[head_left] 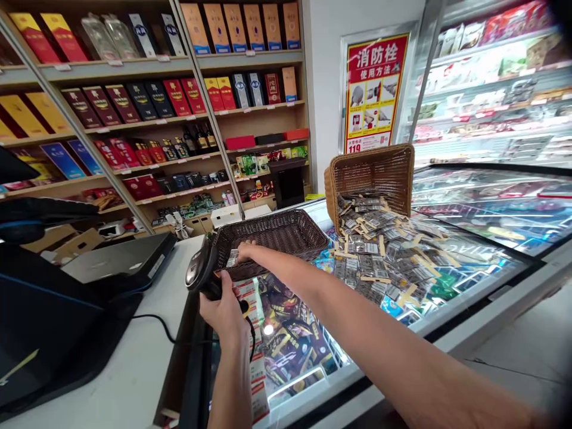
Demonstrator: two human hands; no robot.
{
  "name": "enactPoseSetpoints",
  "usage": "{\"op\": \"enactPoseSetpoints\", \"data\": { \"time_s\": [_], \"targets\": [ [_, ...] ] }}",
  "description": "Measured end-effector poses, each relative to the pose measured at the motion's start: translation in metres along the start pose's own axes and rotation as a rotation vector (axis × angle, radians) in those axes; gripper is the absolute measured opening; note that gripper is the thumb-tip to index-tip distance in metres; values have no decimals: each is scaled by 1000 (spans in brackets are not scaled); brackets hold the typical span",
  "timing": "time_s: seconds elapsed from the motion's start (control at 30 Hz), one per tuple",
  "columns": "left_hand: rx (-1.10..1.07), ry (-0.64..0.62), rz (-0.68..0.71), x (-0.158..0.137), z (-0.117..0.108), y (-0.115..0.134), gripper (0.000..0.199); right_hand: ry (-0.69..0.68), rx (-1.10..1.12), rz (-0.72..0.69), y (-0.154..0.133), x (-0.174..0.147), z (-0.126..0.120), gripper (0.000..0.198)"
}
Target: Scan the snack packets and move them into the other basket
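Note:
My left hand point(222, 311) is wrapped round the handle of a black barcode scanner point(202, 268), which has a cable trailing below it. My right hand point(247, 251) reaches across to the left end of a dark brown wicker basket point(319, 238). Its fingers are closed on a small clear packet point(232, 258) with a pale label, close in front of the scanner's head. To the right, a light brown wicker basket point(369, 156) lies tipped on its side. Many small labelled packets point(374, 247) spill out of it over the freezer's glass top.
The glass-topped freezer point(304, 375) runs beneath the baskets, with packaged goods visible inside. At the left, a white counter point(129, 363) carries dark checkout equipment point(40, 316) and a cable. Shelves of boxes point(147, 122) stand behind; a refrigerated display point(496, 89) is at the right.

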State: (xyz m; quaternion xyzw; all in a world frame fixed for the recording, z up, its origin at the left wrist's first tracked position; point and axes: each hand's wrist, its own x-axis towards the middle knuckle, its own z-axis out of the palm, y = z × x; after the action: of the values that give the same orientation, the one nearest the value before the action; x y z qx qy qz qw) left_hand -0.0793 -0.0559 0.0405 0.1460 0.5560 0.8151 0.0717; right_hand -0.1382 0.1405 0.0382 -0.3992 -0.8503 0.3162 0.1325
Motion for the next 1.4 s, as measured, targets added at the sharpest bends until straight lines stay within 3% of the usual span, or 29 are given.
{"op": "enactPoseSetpoints", "data": {
  "time_s": [0.1, 0.2, 0.37, 0.5, 0.63, 0.77, 0.83, 1.03, 1.23, 1.4],
  "targets": [
    [35, -34, 24, -4, 2, 0, 43, 135, 225, 130, 6, -1, -3, 71],
    [60, -49, 32, -8, 4, -1, 44, 278, 588, 188, 12, -12, -17, 47],
    [22, -108, -21, -13, 9, -3, 44, 358, 1362, 75, 39, -58, -72, 31],
    [44, -208, -49, -20, 14, -7, 45, 380, 1673, 7, 79, -119, -115, 24],
    [136, -392, -56, -32, 18, -8, 48, 450, 1710, -48, 118, -180, -129, 27],
    [207, -542, -66, -48, 21, -7, 50, 352, 1792, -93, 150, -215, -132, 28],
    [234, -596, -98, -53, 22, -7, 50, 348, 1848, -113, 161, -219, -133, 26],
    [245, -665, -144, -58, 24, -12, 50, 539, 1833, -20, 175, -212, -130, 31],
    [228, -659, -170, -60, 24, -12, 51, 671, 1550, 236, 179, -218, -123, 56],
    [241, -649, -167, -57, 24, -17, 49, 644, 1491, 167, 184, -226, -129, 52]
  ]
}}
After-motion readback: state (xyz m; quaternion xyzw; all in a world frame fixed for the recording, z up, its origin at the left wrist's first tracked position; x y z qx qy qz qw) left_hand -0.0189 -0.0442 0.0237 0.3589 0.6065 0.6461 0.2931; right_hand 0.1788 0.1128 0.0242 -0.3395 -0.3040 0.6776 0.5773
